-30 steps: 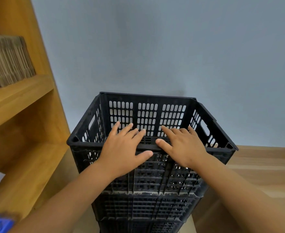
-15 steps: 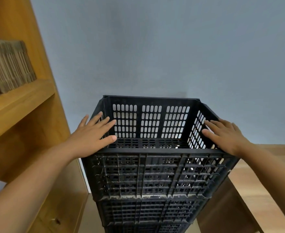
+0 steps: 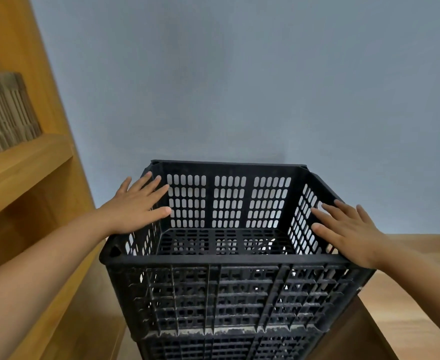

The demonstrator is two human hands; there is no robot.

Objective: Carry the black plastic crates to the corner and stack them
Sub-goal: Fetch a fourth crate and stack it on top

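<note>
Crates [image 3: 226, 294] stacked against grey-blue wall [image 3: 239, 74], wooden shelf [image 3: 24, 162] alongside; left hand [image 3: 138, 206], right hand [image 3: 343, 227] spread flat on rims

The lower crate [image 3: 213, 346] runs off the bottom edge — its base unseen. Both forearms are cropped; the cardboard stack [image 3: 3, 115] is cut at left.

Empty black slotted crate [image 3: 229, 289] stacked atop another crate [image 3: 213, 346]

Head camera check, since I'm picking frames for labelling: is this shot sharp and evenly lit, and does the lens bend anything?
Head view: light is soft and even, no glare; the top crate and both hands, left hand and right hand, are sharp; the wide lens leans the wooden shelf inward; the cardboard stack at the edge looks slightly soft.
</note>
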